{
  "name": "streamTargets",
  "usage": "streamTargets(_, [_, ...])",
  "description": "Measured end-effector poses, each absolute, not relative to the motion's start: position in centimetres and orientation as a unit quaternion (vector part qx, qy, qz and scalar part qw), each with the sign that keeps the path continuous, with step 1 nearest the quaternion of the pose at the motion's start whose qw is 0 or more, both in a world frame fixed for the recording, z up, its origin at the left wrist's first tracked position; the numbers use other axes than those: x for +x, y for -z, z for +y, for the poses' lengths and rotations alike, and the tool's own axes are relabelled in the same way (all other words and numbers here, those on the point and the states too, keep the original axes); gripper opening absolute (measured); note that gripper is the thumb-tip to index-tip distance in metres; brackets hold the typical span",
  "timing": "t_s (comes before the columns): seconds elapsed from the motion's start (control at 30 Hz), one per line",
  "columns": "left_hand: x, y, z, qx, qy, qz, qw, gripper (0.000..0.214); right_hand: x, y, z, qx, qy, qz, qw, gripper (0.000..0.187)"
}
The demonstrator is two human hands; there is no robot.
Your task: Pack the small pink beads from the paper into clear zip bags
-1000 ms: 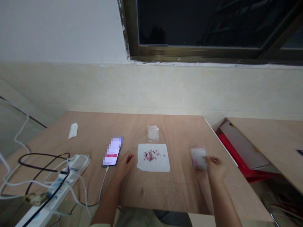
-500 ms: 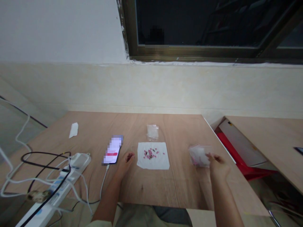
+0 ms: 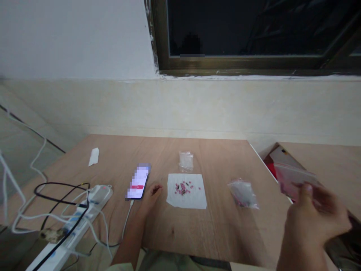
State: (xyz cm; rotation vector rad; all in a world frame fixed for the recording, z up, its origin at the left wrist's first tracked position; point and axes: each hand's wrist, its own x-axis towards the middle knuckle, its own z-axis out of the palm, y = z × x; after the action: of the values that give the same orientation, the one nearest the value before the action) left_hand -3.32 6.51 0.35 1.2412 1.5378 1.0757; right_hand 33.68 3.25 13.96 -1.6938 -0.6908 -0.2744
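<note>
My right hand [image 3: 316,218] is raised off the table at the right and is closed on a clear plastic bag with pink bits [image 3: 291,180]. My left hand [image 3: 152,194] rests on the wooden table [image 3: 197,233] with its fingers curled, between a lit phone [image 3: 138,182] and a white paper sheet [image 3: 186,186]. Small pink and dark beads [image 3: 184,187] lie on that sheet. A second clear bag of pink bits [image 3: 243,193] lies on the table to the right of the sheet. A small empty-looking clear bag [image 3: 186,161] lies behind the sheet.
A white power strip [image 3: 81,218] with black and white cables sits at the table's left front. A folded white scrap [image 3: 94,156] lies at the far left. A red-and-white thing [image 3: 275,165] stands in the gap beside a second table [image 3: 332,165]. Wall and window are behind.
My right hand left one bag lying on the table, moved right and up toward me, and now holds another clear bag. My left hand stayed put. The view shifted slightly.
</note>
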Motion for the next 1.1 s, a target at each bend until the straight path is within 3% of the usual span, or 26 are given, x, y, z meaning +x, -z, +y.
streamTargets(0.07, [-2.9,-1.8,6.6,0.496,-0.432,0.615,0.436,0.021,31.7,-13.9,3.6,-0.699,-0.043,-0.379,0.605,0.028])
streamTargets(0.17, [-1.3,-5.0,6.4,0.542,-0.41,0.565,0.468,0.026,27.3,-12.5,4.4,-0.646,-0.287,-0.461,0.536,0.029])
streamTargets(0.3, [1.1,-8.4,5.2,0.66,-0.306,0.468,0.502,0.025,22.0,-10.2,4.7,-0.569,-0.447,-0.539,0.432,0.03])
streamTargets(0.53, [1.6,-8.6,3.3,0.643,-0.288,0.472,0.53,0.019,20.6,-8.2,4.3,-0.532,-0.465,-0.596,0.381,0.027])
streamTargets(0.73, [1.9,-8.6,3.7,0.622,-0.306,0.489,0.529,0.019,20.1,-8.9,4.0,-0.611,-0.255,-0.603,0.445,0.022])
streamTargets(0.93, [2.4,-8.7,4.7,0.628,-0.311,0.467,0.539,0.018,18.2,-9.9,4.1,-0.504,-0.437,-0.656,0.354,0.023])
streamTargets(1.1, [2.5,-9.1,5.0,0.602,-0.313,0.442,0.587,0.015,17.5,-10.1,5.2,-0.478,-0.48,-0.652,0.341,0.021])
